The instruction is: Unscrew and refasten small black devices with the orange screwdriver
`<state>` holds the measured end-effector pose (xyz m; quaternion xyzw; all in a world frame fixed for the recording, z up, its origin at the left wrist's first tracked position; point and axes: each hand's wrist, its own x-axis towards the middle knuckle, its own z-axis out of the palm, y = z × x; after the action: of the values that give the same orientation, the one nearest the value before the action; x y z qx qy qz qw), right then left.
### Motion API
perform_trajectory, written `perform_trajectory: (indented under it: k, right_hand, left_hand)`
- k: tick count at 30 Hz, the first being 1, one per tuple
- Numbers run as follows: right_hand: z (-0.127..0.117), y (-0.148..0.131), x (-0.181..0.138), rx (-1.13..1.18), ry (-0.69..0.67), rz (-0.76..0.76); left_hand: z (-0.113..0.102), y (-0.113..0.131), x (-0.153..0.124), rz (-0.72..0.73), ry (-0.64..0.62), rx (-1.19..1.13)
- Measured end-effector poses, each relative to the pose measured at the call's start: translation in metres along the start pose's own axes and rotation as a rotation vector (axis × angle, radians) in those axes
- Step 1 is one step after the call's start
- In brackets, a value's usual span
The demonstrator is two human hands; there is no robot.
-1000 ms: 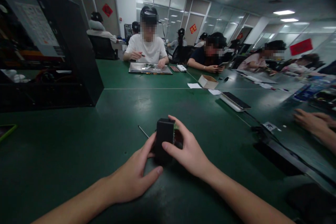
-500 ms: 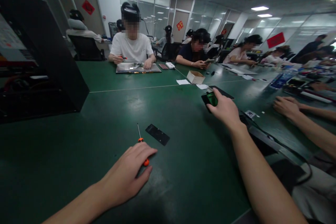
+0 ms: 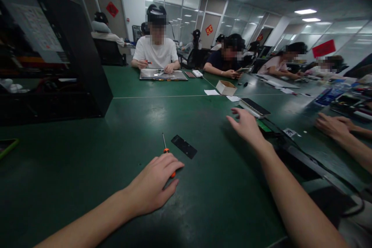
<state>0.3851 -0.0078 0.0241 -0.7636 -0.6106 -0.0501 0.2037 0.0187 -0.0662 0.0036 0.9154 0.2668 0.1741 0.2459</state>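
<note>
My left hand (image 3: 155,186) lies palm down on the green table, its fingers resting flat over the orange handle of a screwdriver (image 3: 166,150). The thumb is apart from the fingers, and the shaft points away from me. Just beyond those fingertips is a thin black rectangular plate (image 3: 184,146). My right hand (image 3: 245,126) is open with nothing visible in it. Near its fingers sits a flat device (image 3: 255,107) with a black top and pale sides. A green piece (image 3: 264,125) shows beside the right wrist, partly hidden.
A large black computer case (image 3: 90,62) stands at left. A small open box (image 3: 226,87) and paper slips (image 3: 211,92) lie farther back. A co-worker's hands (image 3: 334,126) rest at right, near a cable (image 3: 290,139). Another person works across the table on a panel (image 3: 162,75).
My right hand has let go of the dark piece with a green face that it held, and its fingers have opened. The view has shifted left; my left hand stays over the screwdriver.
</note>
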Motion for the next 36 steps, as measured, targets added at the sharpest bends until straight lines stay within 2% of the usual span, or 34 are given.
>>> perform_trajectory:
  k: [5,7,9,13,19,26,31,34,36]
  right_hand:
    - [0.030,-0.094,-0.051,0.256,-0.231,-0.448]
    - [0.035,-0.114,-0.069,0.274,-0.278,-0.517]
    - [0.036,-0.122,-0.077,0.281,-0.334,-0.502]
    - [0.032,-0.117,-0.071,0.330,-0.449,-0.456]
    - [0.035,-0.102,-0.060,0.393,-0.492,-0.416]
    - [0.035,-0.088,-0.051,0.380,-0.451,-0.346]
    - [0.034,-0.088,-0.052,0.419,-0.418,-0.327]
    - [0.034,-0.082,-0.045,0.467,-0.363,-0.324]
    - [0.032,-0.068,-0.033,0.473,-0.281,-0.285]
  left_hand:
    - [-0.001,0.004,-0.001,-0.010,-0.017,0.031]
    - [0.000,0.004,-0.002,0.004,-0.008,0.052]
    - [0.000,0.003,-0.002,0.014,-0.007,0.068]
    - [0.000,0.002,-0.002,0.035,-0.013,0.071]
    - [0.001,0.001,-0.003,0.058,-0.011,0.068]
    - [0.000,0.001,-0.003,0.069,-0.037,0.095]
    - [0.000,0.001,-0.003,0.085,-0.033,0.110]
    - [0.000,0.001,-0.004,0.087,-0.036,0.126]
    - [0.001,0.000,-0.004,0.086,-0.031,0.135]
